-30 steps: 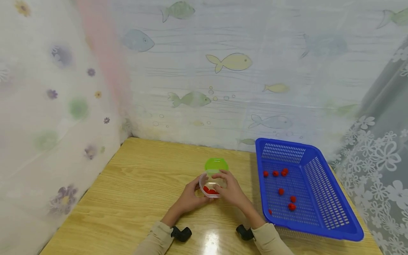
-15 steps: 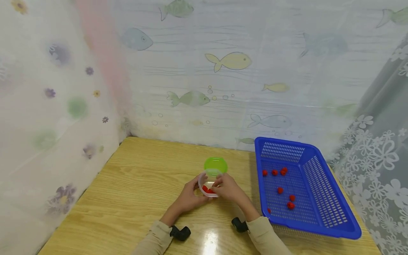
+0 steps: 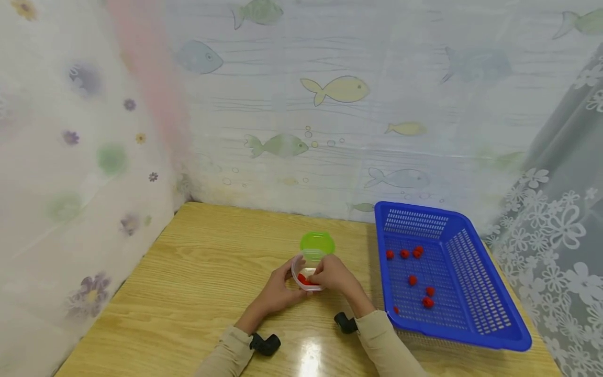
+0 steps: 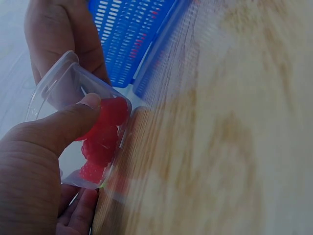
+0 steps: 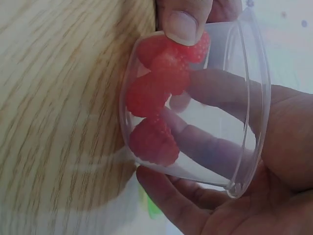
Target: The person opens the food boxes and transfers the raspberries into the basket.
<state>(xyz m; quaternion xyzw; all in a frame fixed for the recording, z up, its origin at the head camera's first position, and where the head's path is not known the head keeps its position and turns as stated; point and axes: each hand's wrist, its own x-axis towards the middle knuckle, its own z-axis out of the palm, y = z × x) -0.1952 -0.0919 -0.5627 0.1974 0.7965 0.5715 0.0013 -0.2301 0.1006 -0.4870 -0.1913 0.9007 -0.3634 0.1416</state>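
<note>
My left hand grips a clear plastic tub, tilted on the table, its thumb pressed against the near wall. Several red raspberries lie along the bottom, seen through the clear side. My right hand reaches over the rim from the right, with its fingers down inside the tub. In the right wrist view, two of its fingertips meet at a raspberry and appear to pinch it. In the left wrist view, the left thumb partly hides the raspberries.
Just behind the tub lies a bright green lid. To the right stands a blue perforated basket with several loose raspberries on its floor. The wooden table meets a fish-patterned curtain at the back.
The right hand's spread fingers have drawn together and moved slightly left and down inside the tub. My left hand keeps its hold. The whole view has shifted a little.
</note>
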